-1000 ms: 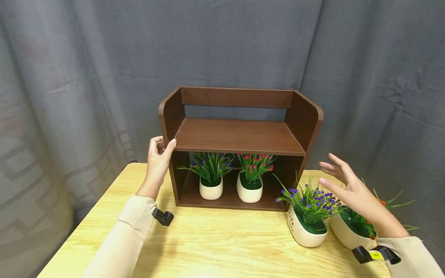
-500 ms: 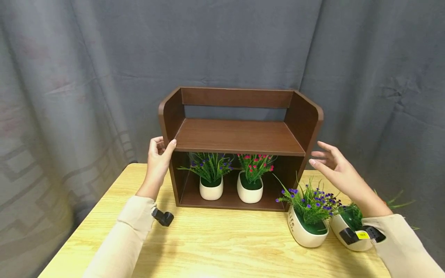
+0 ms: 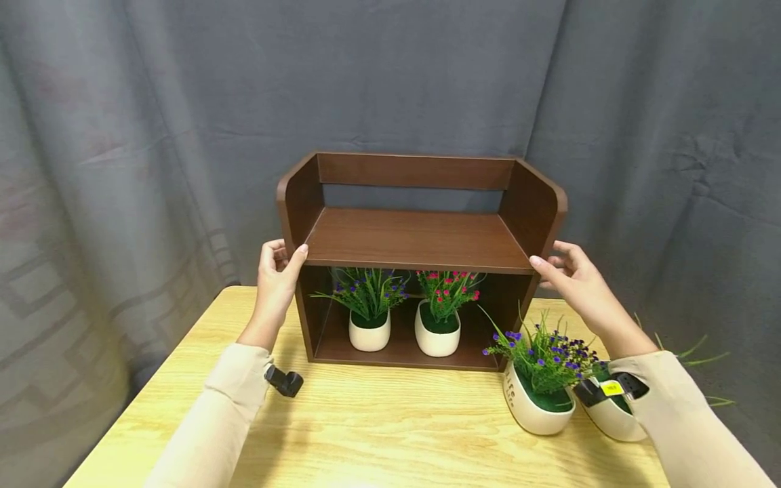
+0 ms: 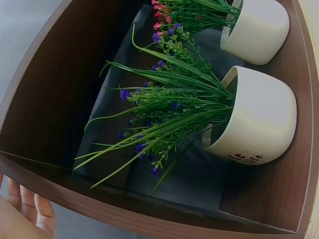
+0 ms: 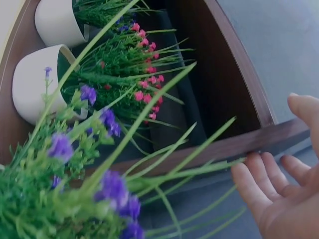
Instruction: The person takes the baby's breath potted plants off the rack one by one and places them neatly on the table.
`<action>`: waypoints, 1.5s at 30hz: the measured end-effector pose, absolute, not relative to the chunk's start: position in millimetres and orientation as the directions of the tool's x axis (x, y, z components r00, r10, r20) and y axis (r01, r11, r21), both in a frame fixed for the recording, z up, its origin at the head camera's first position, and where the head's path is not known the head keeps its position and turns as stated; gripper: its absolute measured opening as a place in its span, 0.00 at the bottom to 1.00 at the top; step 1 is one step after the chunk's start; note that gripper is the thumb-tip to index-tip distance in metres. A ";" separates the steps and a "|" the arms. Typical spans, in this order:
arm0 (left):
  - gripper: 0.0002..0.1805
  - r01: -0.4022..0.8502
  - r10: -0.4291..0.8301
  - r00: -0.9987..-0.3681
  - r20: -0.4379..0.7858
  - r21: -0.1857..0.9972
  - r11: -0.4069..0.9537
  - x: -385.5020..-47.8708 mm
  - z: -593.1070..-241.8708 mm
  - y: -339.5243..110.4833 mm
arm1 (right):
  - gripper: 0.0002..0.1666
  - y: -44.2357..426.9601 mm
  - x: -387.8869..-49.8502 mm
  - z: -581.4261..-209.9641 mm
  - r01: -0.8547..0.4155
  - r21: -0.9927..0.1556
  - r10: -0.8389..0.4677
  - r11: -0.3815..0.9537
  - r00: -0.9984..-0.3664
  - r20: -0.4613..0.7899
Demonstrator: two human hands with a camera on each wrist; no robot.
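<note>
Brown shelf (image 3: pixel 421 238) stands by far edge of table (image 3: pixel 390 427). Your L hand (image 3: pixel 275 288) grips 1 side; R hand (image 3: pixel 582 290) is at the other, can't tell if gripping. Prob. step: taking hold; next needs matching R grip.

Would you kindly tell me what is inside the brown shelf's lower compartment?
Inside stand a potted plant with purple flowers, left, and a potted plant with pink flowers, right. In the head view, the middle board hides their topmost tips.

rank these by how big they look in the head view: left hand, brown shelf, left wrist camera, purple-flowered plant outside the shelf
1. Brown shelf
2. Purple-flowered potted plant
3. Left hand
4. Left wrist camera
</note>
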State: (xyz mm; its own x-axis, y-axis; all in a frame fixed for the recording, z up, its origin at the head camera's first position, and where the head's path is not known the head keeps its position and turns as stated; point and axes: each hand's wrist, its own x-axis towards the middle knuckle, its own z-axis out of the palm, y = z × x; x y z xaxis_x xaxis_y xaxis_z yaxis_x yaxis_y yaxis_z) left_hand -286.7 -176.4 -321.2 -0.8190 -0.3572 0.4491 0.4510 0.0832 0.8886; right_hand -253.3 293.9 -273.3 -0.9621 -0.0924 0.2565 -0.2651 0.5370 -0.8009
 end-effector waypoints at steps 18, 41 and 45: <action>0.15 0.474 -0.362 -0.806 0.468 0.877 0.079 -287.0 -322.0 -176.0 | 0.46 283.1 -264.3 -275.1 -0.260 -0.809 0.030 0.527 -0.946 0.324; 0.15 0.454 -0.368 -0.817 0.444 0.889 0.065 -286.8 -322.0 -176.3 | 0.41 278.9 -258.6 -273.5 -0.284 -0.702 0.002 0.653 -0.926 0.377; 0.15 0.451 -0.357 -0.822 0.444 0.890 0.066 -285.9 -320.7 -177.4 | 0.39 279.3 -259.6 -274.0 -0.295 -0.699 -0.004 0.652 -0.922 0.386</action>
State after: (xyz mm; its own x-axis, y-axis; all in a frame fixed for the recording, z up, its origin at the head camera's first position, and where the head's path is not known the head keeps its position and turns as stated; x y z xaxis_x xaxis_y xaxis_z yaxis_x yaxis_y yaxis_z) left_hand -285.9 -177.4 -320.7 -0.8222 -0.3566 0.4436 0.4515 0.0659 0.8899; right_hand -259.6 279.3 -274.0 -0.9225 -0.0044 0.3860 -0.2954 0.6517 -0.6986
